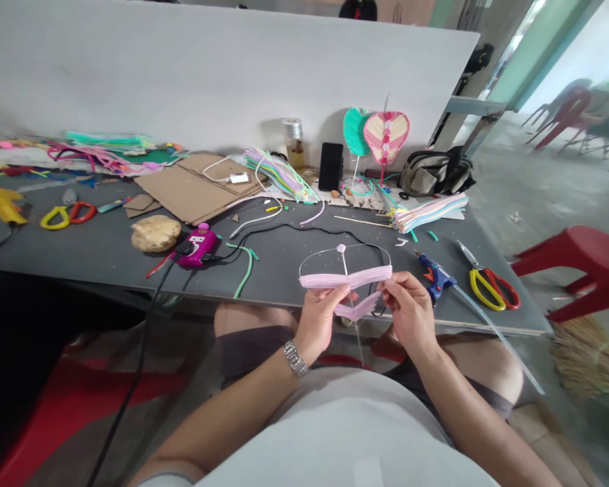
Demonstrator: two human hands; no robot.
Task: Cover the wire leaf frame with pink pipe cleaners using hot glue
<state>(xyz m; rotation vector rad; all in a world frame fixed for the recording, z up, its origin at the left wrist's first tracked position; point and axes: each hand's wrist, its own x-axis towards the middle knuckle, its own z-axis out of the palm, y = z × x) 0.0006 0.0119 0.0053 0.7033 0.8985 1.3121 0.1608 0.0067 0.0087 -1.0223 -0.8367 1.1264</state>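
Observation:
Both my hands are raised just off the table's front edge, holding a thin wire frame (345, 256) shaped like a heart. A pink ribbed strip (346, 277) runs across it, and a shorter pink piece (358, 306) lies below. My left hand (322, 318) pinches the strip's left part and the frame between fingers and thumb. My right hand (409, 312) pinches the right part the same way. A small pink bead (341, 248) sits at the frame's top, and a thin stick (356, 338) hangs down from it.
On the grey work table (284, 270) lie a blue glue gun (434, 276), yellow-handled scissors (488, 287), a magenta glue gun (199, 245) with black cords, cardboard (197, 186), colored strips (429, 213), and finished heart ornaments (386, 135). A red stool (578, 267) stands to the right.

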